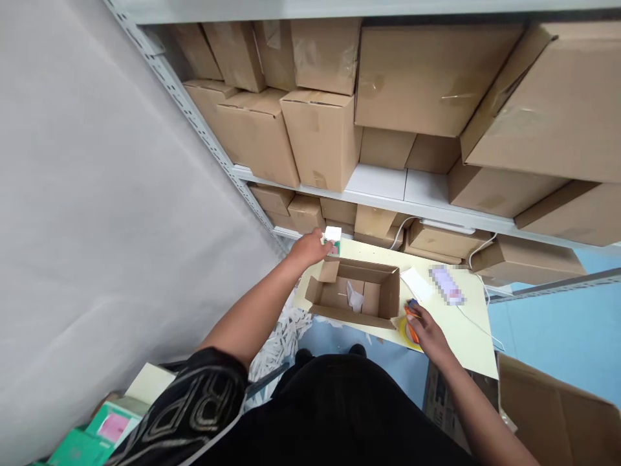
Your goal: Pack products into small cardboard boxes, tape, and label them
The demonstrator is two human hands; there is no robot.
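Note:
My left hand [308, 248] reaches past the far left corner of an open cardboard box [383, 299] and grips a small white packet with a green edge [333, 237]. The box stands on a pale yellow table [460, 330] and holds a crumpled white scrap [354, 298]. My right hand [427, 331] rests at the box's right side, closed on an orange tape dispenser [410, 323] with a yellowish tape roll under it.
Metal shelves [388, 188] packed with cardboard boxes stand behind the table. A white sheet [416, 283] and a cabled device [447, 285] lie on the table. Shredded paper [279, 343] lies at lower left, green boxes [97, 433] near my body, a large carton [557, 414] at lower right.

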